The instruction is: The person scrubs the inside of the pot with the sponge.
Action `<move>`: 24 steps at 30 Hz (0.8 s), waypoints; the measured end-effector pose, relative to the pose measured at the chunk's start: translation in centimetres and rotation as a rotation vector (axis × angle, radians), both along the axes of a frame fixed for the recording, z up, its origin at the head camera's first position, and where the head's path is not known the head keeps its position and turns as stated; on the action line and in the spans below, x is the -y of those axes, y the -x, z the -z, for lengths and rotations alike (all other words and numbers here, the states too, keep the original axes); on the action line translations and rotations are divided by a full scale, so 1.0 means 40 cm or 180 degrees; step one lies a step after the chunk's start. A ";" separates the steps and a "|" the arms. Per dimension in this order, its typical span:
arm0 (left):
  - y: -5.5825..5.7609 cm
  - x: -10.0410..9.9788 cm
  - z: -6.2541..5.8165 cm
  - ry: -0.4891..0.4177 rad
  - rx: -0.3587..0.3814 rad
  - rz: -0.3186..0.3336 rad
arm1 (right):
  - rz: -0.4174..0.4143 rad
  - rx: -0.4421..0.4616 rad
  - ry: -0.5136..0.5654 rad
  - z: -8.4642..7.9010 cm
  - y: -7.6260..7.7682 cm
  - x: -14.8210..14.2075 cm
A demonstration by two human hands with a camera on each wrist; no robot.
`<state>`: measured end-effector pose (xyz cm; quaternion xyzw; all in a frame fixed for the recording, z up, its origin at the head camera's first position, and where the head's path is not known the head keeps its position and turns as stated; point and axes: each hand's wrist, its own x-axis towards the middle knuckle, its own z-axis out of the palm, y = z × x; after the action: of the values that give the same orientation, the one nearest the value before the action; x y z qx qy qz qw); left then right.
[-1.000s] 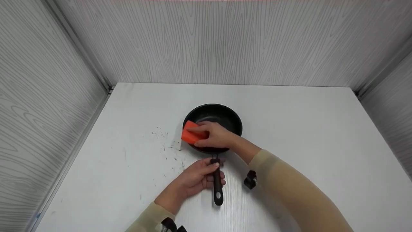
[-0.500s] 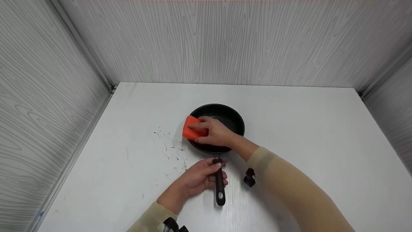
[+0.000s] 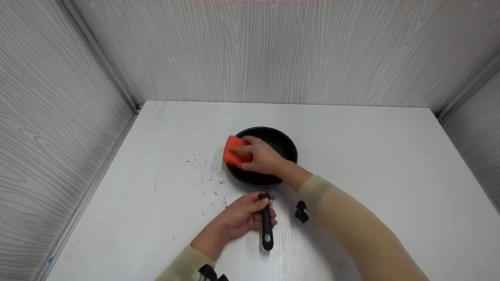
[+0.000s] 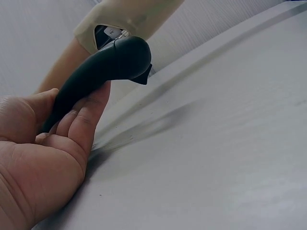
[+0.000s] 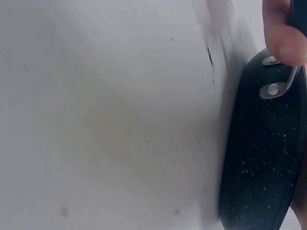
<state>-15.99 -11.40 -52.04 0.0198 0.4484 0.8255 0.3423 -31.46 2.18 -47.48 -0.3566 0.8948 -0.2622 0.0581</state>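
A black frying pan [image 3: 279, 142] lies mid-table in the head view, its handle [image 3: 266, 230] pointing toward me. My left hand [image 3: 242, 218] grips that handle near the pan, thumb on top and fingers beneath; the left wrist view shows the handle [image 4: 100, 67] between thumb and fingers. Between thumb and fingers, my right hand [image 3: 263, 156] holds an orange sponge [image 3: 234, 152] against the pan's left inner wall and rim. In the right wrist view the pan's speckled outer side [image 5: 261, 148] and riveted bracket [image 5: 273, 90] show; the sponge is out of that view.
Dark smudges and specks [image 3: 211, 179] mark the white table [image 3: 351, 136] left of the pan. Grey wood-grain panels stand behind [image 3: 250, 50] and at both sides. Small black clips [image 3: 301, 212] sit at the sleeves.
My right hand has slid the sponge up along the pan's left side, away from me. My left hand keeps its grip on the handle; the pan stays nearly in place.
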 end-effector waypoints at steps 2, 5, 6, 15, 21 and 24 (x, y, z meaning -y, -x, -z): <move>0.000 0.000 0.000 0.0000 0.0007 -0.0006 | 0.0006 -0.0014 -0.0045 -0.002 0.003 0.000; 0.000 0.000 0.000 0.0000 -0.0001 -0.0004 | -0.0005 -0.0059 -0.0109 -0.004 0.008 -0.002; 0.000 0.000 0.000 -0.0004 -0.0005 -0.0001 | -0.0006 -0.0083 -0.0127 -0.005 0.010 -0.004; 0.000 -0.001 0.002 -0.0036 0.0022 0.0005 | 0.0038 -0.0346 -0.0358 -0.007 0.026 -0.019; 0.000 0.000 0.000 -0.0064 0.0009 0.0007 | 0.0075 -0.0600 -0.0561 -0.007 0.034 -0.021; 0.001 0.002 0.000 -0.0055 0.0003 -0.0004 | 0.0039 -0.0723 -0.0622 -0.009 0.038 -0.019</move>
<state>-16.01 -11.48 -52.04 0.0220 0.4411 0.8295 0.3418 -32.97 2.92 -47.13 -0.3711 0.9191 -0.1322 -0.0107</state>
